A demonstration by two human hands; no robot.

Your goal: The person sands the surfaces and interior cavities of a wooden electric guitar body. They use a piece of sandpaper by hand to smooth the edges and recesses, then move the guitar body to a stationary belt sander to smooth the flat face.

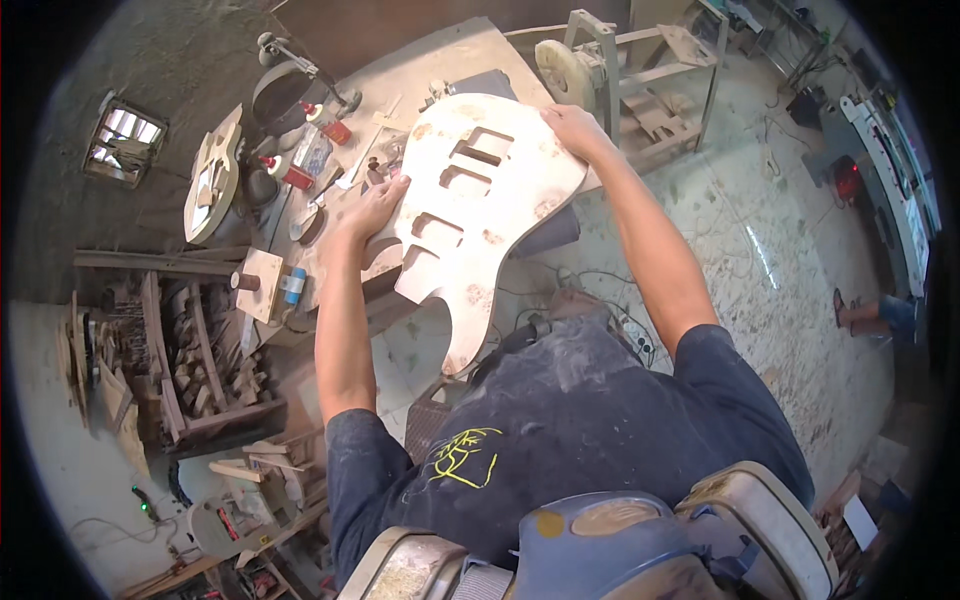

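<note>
An unfinished pale wooden guitar body (512,205) is held up in front of my chest. It has several rounded rectangular cut-outs and darker burl-like spots, with one curved horn pointing down toward me. My left hand (375,207) grips its left edge near the waist. At the far right edge, my right hand (575,132) is closed around the rim, thumb on the face and the fingers mostly hidden behind. Beneath and beyond the body lies a wooden workbench (470,55), with a dark cloth-like pad (550,232) partly showing under it.
Red-and-white bottles (327,123), a lamp (300,65) and small tools crowd the bench's left side. Another guitar body (213,180) leans at far left. A wooden rack of scraps (200,350) stands lower left. A machine with a round wheel (565,70) is at the back; a person's foot (845,312) shows right.
</note>
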